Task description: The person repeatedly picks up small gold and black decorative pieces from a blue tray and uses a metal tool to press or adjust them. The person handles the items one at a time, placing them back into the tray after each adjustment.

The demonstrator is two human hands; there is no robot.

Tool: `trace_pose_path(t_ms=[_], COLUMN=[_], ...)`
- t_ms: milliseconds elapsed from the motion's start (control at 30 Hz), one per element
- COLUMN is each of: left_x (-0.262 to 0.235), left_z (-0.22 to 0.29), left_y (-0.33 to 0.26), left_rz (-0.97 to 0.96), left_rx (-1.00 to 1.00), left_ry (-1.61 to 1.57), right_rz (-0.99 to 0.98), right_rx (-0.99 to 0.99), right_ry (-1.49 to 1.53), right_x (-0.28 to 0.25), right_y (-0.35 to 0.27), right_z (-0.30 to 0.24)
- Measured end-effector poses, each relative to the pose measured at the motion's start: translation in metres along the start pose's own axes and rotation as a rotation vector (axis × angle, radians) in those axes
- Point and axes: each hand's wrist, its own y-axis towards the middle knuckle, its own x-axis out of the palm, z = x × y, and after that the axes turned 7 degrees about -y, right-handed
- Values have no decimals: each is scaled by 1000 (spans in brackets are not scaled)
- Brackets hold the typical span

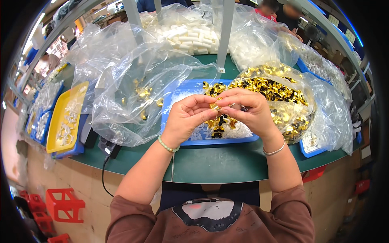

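Both of my hands meet over a blue tray (243, 139) on the green table. My left hand (186, 117) pinches a small gold clip (214, 106) at its fingertips. My right hand (251, 111) closes on the same piece from the right, with a dark bit showing under its fingers. In the tray lie small white plastic parts (202, 130) and a heap of gold and black clips (219, 123). A green bead bracelet sits on my left wrist and a silver bangle on my right.
An open clear bag of gold clips (279, 93) lies right of the tray. Another clear bag (133, 93) lies left of it, and bags of white tubes (190, 36) behind. A yellow tray (67, 117) with white parts stands far left. Red stools (60, 204) sit on the floor.
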Motion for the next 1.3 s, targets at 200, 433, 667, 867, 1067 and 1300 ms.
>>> trace_pose_path(t_ms=[200,433,667,867,1067,1300], left_x=[3,8,7,1,2,3], left_z=[-1,-2,-5,-6,-2,-2], left_y=[-1,-4,-4,2,3,1], left_rz=[21,71,96,55,-28,10], left_rx=[15,17,23,-38,-30,-36], left_ry=[19,47,77,-17,-30,41], right_rz=[21,43,79,77,70,54], right_rx=[-132,-257,-291,-142,81,129], right_ry=[-102,-272,-352,-129,-103,-96], right_x=[1,4,9,8,6,7], right_y=[0,1,1,4,0,-1], right_z=[9,7,8,18,7,-1])
